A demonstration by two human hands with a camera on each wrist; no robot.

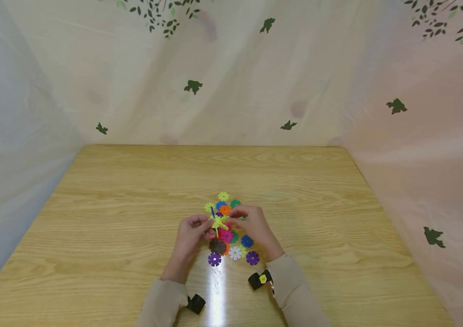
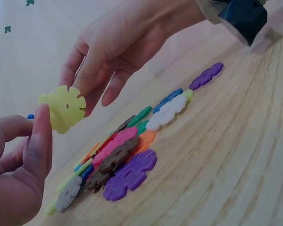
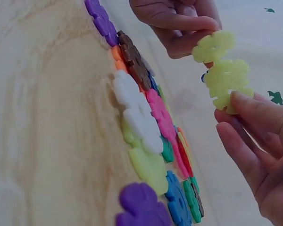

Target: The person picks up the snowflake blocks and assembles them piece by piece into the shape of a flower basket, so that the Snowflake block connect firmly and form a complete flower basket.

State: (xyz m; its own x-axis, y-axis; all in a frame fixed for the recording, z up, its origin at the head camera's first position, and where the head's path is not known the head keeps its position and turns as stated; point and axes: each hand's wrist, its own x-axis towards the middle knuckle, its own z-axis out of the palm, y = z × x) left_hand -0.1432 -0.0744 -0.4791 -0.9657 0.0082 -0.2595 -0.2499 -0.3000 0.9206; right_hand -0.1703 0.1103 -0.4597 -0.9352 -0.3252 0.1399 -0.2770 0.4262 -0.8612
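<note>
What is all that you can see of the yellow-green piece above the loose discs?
The yellow-green piece shows at least two flower-shaped discs with notched rims, set at differing angles; a blue part sticks out. It looks like thin plastic. In the left wrist view, one disc has a small central hole. It is in the air over the loose discs, between the left grip and right grip, which pinch it from opposite sides. Whether all parts interlock, I cannot tell.
</note>
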